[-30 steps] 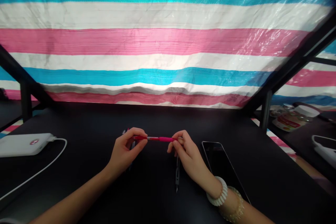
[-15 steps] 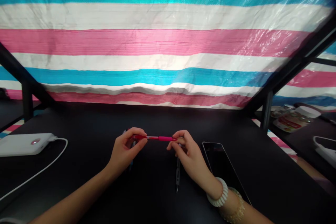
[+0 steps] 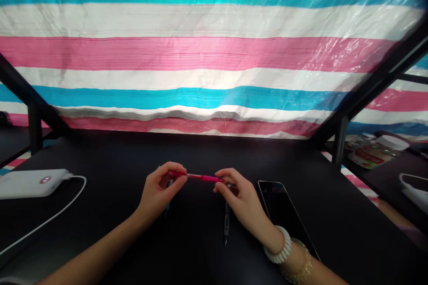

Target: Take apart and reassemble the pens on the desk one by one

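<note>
A pink-red pen (image 3: 203, 178) is held level above the black table, stretched between both hands. My left hand (image 3: 157, 191) pinches its red end between thumb and fingers. At the pink grip end, the thumb and index finger of my right hand (image 3: 239, 193) close on the pen. Partly under the right fingers lies a grey pen (image 3: 226, 227), its tip pointing toward me. Behind the left hand shows part of a blue pen (image 3: 167, 207), mostly hidden.
A dark-screened phone (image 3: 284, 209) lies right of my right wrist. On the left is a white power bank (image 3: 33, 183) with a white cable (image 3: 50, 218). Black frame bars (image 3: 361, 93) flank the table (image 3: 200, 151), and a striped sheet (image 3: 200, 53) hangs behind.
My right thumb and index finger have closed onto the pink end of the pen, which has dipped slightly on that side. The left hand stays almost still.
</note>
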Demonstrator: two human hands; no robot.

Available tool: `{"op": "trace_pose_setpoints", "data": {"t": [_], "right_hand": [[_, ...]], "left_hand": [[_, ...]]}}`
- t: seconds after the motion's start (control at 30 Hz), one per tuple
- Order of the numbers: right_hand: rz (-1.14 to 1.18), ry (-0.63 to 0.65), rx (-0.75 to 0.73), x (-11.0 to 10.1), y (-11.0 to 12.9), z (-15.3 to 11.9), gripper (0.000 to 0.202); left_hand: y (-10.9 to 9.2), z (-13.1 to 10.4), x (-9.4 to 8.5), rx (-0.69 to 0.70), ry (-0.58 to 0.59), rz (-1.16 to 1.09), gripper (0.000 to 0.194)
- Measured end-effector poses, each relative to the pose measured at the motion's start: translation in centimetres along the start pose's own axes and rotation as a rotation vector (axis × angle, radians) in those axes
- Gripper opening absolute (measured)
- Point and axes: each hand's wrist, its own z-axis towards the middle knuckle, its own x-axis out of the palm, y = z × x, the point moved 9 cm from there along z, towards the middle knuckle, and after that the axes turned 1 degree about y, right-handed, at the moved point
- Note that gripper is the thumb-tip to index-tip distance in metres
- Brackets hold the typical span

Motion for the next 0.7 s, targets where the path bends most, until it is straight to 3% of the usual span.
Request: {"op": "trace_pose_setpoints", "data": {"t": [0.07, 0.27, 0.53, 0.7], "right_hand": [[-0.044, 0.003, -0.027, 0.0, 0.3, -0.1, 0.009], [-0.143, 0.008, -0.082, -0.2, 1.0, -0.2, 0.034], [-0.105, 0.090, -0.007, 0.8, -0.5, -0.3, 0.043], [-0.023, 0.181, 0.067, 1.5, -0.6, -0.1, 0.046]], "left_hand": [[0.0, 0.0, 0.1, -0.007, 0.002, 0.002, 0.012], [-0.1, -0.2, -0.3, -0.002, -0.014, -0.007, 0.019], [-0.4, 0.0, -0.4, 0.060, -0.016, -0.039, 0.016], [-2.1, -0.3, -0.3, 0.202, -0.010, -0.023, 0.009]]}}
